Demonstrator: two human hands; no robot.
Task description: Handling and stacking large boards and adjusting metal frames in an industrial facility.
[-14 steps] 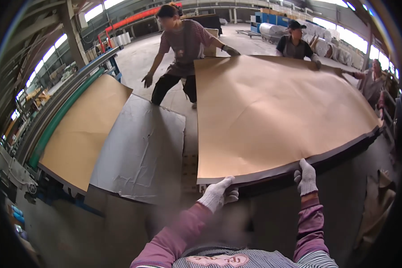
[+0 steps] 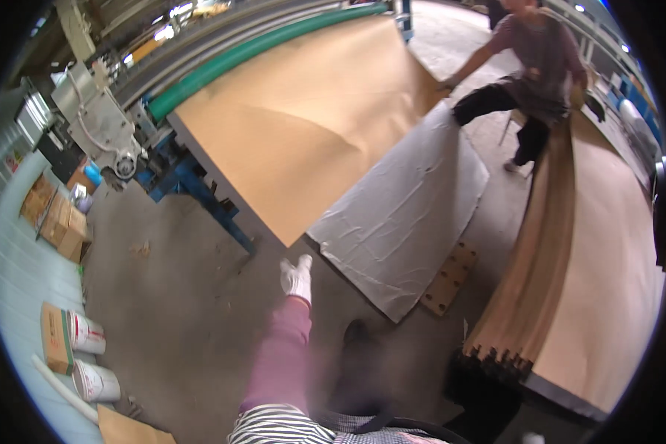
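A tan sheet (image 2: 288, 126) fills the upper middle, its bottom corner just above the gloved left hand (image 2: 297, 280), thumb and fingers parted; the right hand's grip I cannot tell. Beside it: a green roller (image 2: 266, 55) above, silver sheet (image 2: 403, 222) centre-right, co-worker (image 2: 536, 66) upper right, sheet stack (image 2: 607, 281) lower right, buckets (image 2: 96, 382) lower left.

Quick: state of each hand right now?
Left hand: open, holding nothing, near a tan sheet.
Right hand: cannot be told; not clearly in view.
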